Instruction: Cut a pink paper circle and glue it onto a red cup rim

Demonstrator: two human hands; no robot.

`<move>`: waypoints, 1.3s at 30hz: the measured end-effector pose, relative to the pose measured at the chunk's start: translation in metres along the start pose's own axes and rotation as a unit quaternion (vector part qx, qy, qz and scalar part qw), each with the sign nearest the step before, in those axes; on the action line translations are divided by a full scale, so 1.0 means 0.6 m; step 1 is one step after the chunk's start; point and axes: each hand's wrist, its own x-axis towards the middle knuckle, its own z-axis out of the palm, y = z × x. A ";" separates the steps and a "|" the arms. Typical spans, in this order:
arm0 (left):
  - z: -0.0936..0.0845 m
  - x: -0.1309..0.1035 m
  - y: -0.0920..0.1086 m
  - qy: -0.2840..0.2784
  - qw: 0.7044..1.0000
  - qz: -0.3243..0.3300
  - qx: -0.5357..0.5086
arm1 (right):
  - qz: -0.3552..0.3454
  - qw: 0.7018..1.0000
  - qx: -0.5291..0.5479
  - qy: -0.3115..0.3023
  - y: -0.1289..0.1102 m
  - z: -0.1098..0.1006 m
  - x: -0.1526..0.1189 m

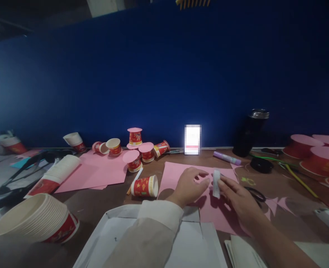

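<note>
Head view: right hand [235, 195] pinches white strip [216, 184], left hand [188, 186] unclenched, seemingly empty; we judge strip handling underway, next needing steady grip.

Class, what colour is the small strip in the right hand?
The strip is white, as the head view shows.
</note>
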 end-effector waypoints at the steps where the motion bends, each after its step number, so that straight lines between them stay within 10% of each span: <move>1: 0.000 0.000 0.000 -0.001 0.999 -0.022 -0.038 | -0.005 1.000 -0.006 -0.009 0.001 -0.001 0.001; 10: 0.004 0.005 -0.005 -0.045 0.961 -0.092 -0.257 | -0.015 0.998 -0.047 -0.044 -0.006 -0.004 -0.004; 17: 0.015 0.005 0.006 -0.086 0.927 -0.158 -0.330 | 0.010 0.989 0.142 -0.030 -0.009 -0.014 0.006; 29: 0.014 -0.010 0.043 -0.146 0.978 -0.037 0.145 | 0.011 0.996 0.091 0.007 -0.016 0.015 -0.007; 37: 0.008 -0.023 0.047 -0.157 0.966 -0.017 0.207 | -0.057 0.991 0.092 0.081 0.002 -0.014 0.022; 39: 0.005 -0.023 0.043 -0.125 0.973 -0.028 0.190 | -0.167 0.980 -0.064 0.088 0.000 -0.029 0.026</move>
